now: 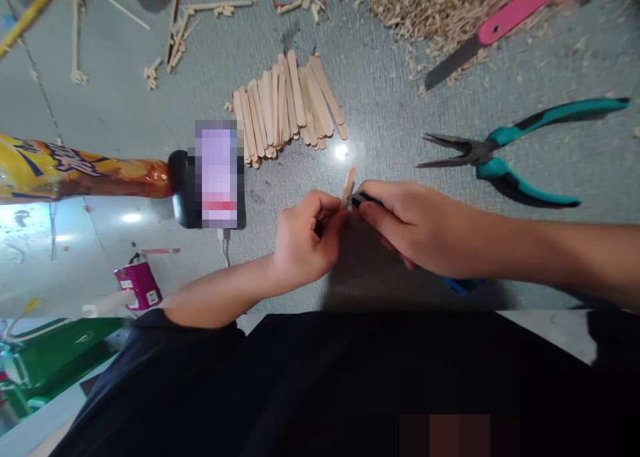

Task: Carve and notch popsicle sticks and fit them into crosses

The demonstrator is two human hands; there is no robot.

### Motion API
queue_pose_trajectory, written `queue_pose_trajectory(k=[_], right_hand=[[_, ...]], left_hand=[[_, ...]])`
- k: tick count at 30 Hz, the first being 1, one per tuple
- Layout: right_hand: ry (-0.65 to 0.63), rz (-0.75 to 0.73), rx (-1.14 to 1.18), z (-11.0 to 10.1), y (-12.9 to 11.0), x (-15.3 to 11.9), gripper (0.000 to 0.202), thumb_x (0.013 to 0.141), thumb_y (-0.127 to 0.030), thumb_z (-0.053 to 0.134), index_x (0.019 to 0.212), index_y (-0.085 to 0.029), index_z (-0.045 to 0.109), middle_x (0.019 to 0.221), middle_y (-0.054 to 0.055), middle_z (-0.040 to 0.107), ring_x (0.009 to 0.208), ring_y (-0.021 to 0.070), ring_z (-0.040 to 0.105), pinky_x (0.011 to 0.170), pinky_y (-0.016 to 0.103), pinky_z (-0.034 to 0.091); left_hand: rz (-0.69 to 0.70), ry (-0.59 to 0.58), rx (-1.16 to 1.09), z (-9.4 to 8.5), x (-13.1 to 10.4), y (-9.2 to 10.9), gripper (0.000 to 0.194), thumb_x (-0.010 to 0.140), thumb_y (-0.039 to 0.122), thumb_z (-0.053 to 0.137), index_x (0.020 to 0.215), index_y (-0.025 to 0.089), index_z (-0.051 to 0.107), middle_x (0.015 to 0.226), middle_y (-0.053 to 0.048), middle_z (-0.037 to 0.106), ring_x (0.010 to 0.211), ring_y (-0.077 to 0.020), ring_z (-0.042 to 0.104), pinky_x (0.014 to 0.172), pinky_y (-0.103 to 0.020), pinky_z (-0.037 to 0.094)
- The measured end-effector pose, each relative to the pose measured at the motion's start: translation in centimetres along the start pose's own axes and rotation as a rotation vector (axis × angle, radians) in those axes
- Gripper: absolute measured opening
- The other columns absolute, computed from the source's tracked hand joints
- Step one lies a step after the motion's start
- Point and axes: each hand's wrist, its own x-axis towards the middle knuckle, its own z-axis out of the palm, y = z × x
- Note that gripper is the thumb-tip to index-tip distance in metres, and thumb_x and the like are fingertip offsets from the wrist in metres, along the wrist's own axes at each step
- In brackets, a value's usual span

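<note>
My left hand (313,240) pinches a wooden craft stick (349,185), which points up and away between thumb and fingers. Close against it, my right hand (407,220) is wrapped around a small dark tool (367,198) whose tip meets the stick. Most of that tool is hidden in the hand, so its kind is unclear. Beyond my hands lies a loose row of craft sticks (280,107). To the right, teal-handled needle-nose pliers (487,151) rest with their jaws apart.
A folding saw with a pink handle (515,13) lies by a heap of wood bits (440,10). At left, a phone (216,177) leans on a yellow snack bottle (85,170), near a purple power adapter (139,285). A blue object (463,284) shows under my right forearm.
</note>
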Motion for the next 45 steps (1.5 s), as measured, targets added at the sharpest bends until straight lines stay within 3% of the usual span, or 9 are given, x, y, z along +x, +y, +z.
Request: queue_pose_trajectory(k=[5, 10, 14, 17, 23, 34, 36, 41, 45], right_hand=[[-0.08, 0.121, 0.035, 0.2, 0.0, -0.1, 0.032, 0.118, -0.026, 0.056, 0.087, -0.028, 0.047, 0.057, -0.006, 0.055, 0.043, 0.0141, 0.051, 0.053, 0.035, 0.033], [-0.195, 0.199, 0.123, -0.4, 0.4, 0.6, 0.035, 0.123, -0.027, 0.047, 0.088, -0.027, 0.05, 0.058, -0.005, 0.058, 0.036, 0.0135, 0.058, 0.041, 0.031, 0.039], [-0.214, 0.1, 0.224, -0.9, 0.4, 0.8, 0.042, 0.124, -0.026, 0.046, 0.082, -0.026, 0.049, 0.057, -0.005, 0.058, 0.034, 0.0115, 0.056, 0.039, 0.029, 0.038], [-0.222, -0.022, 0.286, -1.2, 0.7, 0.8, 0.042, 0.123, -0.024, 0.049, 0.081, -0.026, 0.051, 0.057, -0.006, 0.059, 0.036, 0.0103, 0.056, 0.041, 0.027, 0.039], [-0.232, -0.125, 0.359, -1.5, 1.5, 0.8, 0.037, 0.123, -0.027, 0.052, 0.086, -0.025, 0.056, 0.059, -0.007, 0.06, 0.037, 0.0095, 0.055, 0.041, 0.025, 0.039], [-0.33, -0.114, 0.54, -1.5, 2.1, 1.2, 0.034, 0.125, -0.04, 0.057, 0.095, -0.024, 0.062, 0.065, -0.007, 0.061, 0.038, 0.0087, 0.056, 0.038, 0.023, 0.044], [-0.319, -0.106, 0.531, -1.4, 2.0, 1.2, 0.033, 0.125, -0.037, 0.055, 0.095, -0.023, 0.064, 0.065, -0.007, 0.062, 0.039, 0.0091, 0.056, 0.037, 0.023, 0.043], [-0.143, -0.133, 0.377, -0.8, 1.5, 0.8, 0.038, 0.121, -0.021, 0.053, 0.083, -0.024, 0.057, 0.06, -0.007, 0.06, 0.038, 0.008, 0.057, 0.039, 0.021, 0.042], [-0.166, -0.111, 0.447, -0.5, 1.5, 0.5, 0.039, 0.121, -0.028, 0.059, 0.083, -0.024, 0.056, 0.061, -0.006, 0.062, 0.038, 0.009, 0.058, 0.039, 0.022, 0.043]], left_hand=[[0.085, -0.011, 0.164, -0.4, 0.1, 0.6, 0.016, 0.098, 0.009, 0.075, 0.094, 0.021, 0.065, 0.071, 0.006, 0.077, 0.052, -0.004, 0.064, 0.049, -0.015, 0.039], [-0.045, -0.07, 0.106, -0.6, -0.2, 0.2, 0.011, 0.103, 0.016, 0.072, 0.096, 0.021, 0.065, 0.071, 0.004, 0.075, 0.054, -0.006, 0.065, 0.051, -0.017, 0.043], [-0.15, -0.114, -0.146, -0.8, -0.1, -0.2, 0.021, 0.113, 0.036, 0.073, 0.1, 0.022, 0.065, 0.074, 0.001, 0.077, 0.055, -0.0087, 0.067, 0.05, -0.02, 0.048], [-0.201, -0.13, -0.307, -0.9, 0.4, 0.1, 0.036, 0.11, 0.049, 0.081, 0.096, 0.022, 0.062, 0.078, 0.0, 0.08, 0.058, -0.0103, 0.071, 0.052, -0.022, 0.056], [-0.231, -0.131, -0.491, -0.8, 1.1, 0.7, 0.035, 0.108, 0.043, 0.086, 0.095, 0.02, 0.063, 0.086, -0.004, 0.085, 0.062, -0.011, 0.076, 0.051, -0.022, 0.059], [-0.234, -0.177, -0.6, -1.0, 1.6, 0.4, 0.034, 0.107, 0.043, 0.087, 0.095, 0.02, 0.065, 0.083, -0.002, 0.084, 0.061, -0.0106, 0.076, 0.051, -0.02, 0.059], [-0.225, -0.171, -0.588, -0.9, 1.5, 0.4, 0.034, 0.108, 0.043, 0.087, 0.095, 0.02, 0.066, 0.082, -0.001, 0.084, 0.06, -0.0102, 0.075, 0.052, -0.021, 0.059], [-0.234, -0.1, -0.467, -0.8, 1.0, 0.5, 0.031, 0.109, 0.042, 0.086, 0.097, 0.02, 0.067, 0.086, -0.002, 0.086, 0.062, -0.0095, 0.076, 0.057, -0.021, 0.061], [-0.207, -0.103, -0.444, -0.8, 0.9, 0.6, 0.032, 0.108, 0.04, 0.086, 0.095, 0.02, 0.065, 0.086, -0.002, 0.086, 0.061, -0.0084, 0.075, 0.056, -0.02, 0.058]])
